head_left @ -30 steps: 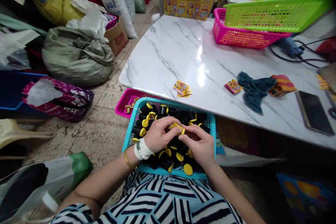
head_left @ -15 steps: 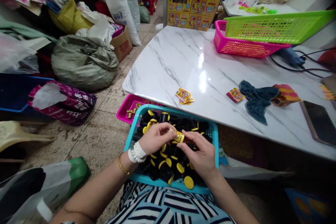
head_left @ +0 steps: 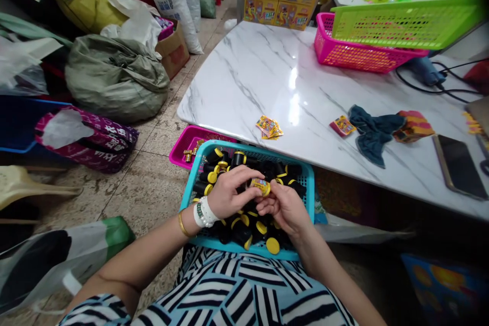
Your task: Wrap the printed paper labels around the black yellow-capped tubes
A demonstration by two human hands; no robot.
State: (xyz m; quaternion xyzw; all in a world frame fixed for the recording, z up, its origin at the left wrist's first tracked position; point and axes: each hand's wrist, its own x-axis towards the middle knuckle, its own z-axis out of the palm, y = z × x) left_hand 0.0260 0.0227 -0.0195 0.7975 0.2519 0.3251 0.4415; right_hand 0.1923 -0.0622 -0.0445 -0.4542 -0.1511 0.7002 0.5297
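A turquoise basket (head_left: 307, 181) rests on my lap, full of several small black tubes with yellow caps (head_left: 212, 177). Above it my left hand (head_left: 229, 194) and my right hand (head_left: 284, 206) meet, fingers pinched on one small yellow-capped tube (head_left: 262, 186) with a coloured label on its end. My left wrist wears a white bead bracelet and a gold bangle.
A white marble table (head_left: 267, 76) stands ahead with sticker packs (head_left: 269, 128), a dark cloth (head_left: 372, 131), a phone (head_left: 457, 165), and pink (head_left: 355, 55) and green (head_left: 405, 23) baskets. A pink tray (head_left: 187, 142) sits below the table edge. Bags and sacks (head_left: 114, 76) crowd the floor at left.
Both hands have stayed together over the basket, turning the small tube; its labelled yellow end now faces up. The view has shifted slightly.
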